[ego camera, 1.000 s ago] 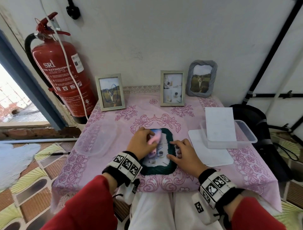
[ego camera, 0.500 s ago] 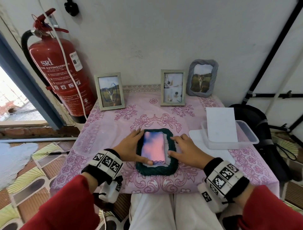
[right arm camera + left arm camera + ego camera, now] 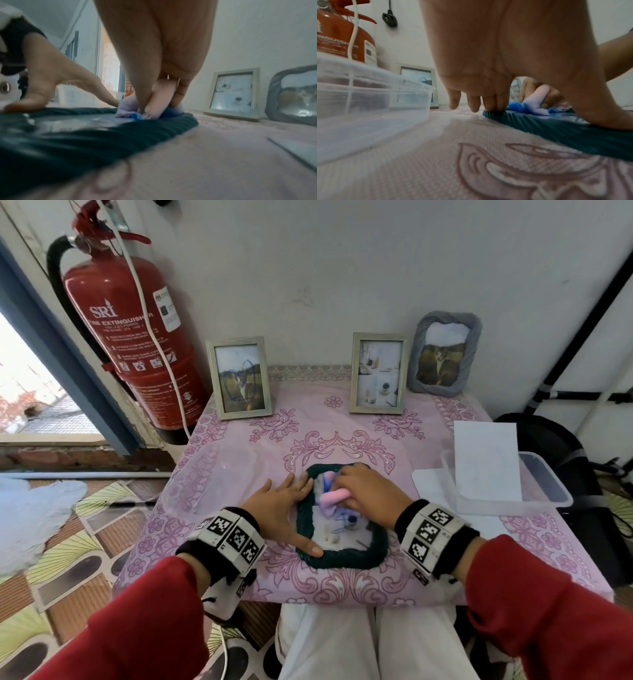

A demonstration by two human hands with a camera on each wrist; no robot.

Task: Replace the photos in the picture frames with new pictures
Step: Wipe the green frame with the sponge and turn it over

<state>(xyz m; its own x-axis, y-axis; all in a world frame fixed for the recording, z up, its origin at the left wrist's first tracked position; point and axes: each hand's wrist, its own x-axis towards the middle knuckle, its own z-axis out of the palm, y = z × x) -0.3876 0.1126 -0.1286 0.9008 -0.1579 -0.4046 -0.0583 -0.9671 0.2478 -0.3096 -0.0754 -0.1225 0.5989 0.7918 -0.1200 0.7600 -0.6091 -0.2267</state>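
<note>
Dark green frame (image 3: 339, 556) lies flat at the near middle of the pink tablecloth (image 3: 239, 453). We note the right hand (image 3: 368, 496) over its far half, fingers curled, pinching a rolled pink-and-blue cloth (image 3: 334, 496) against the frame's clear front, which shows a pale photo. Left hand (image 3: 282, 508) lies flat, fingers straight and slightly spread, fingertips and thumb on the frame's left rim.

Soft even daylight, bright doorway at left, fisheye edges — wrist foregrounds blurred.
</note>
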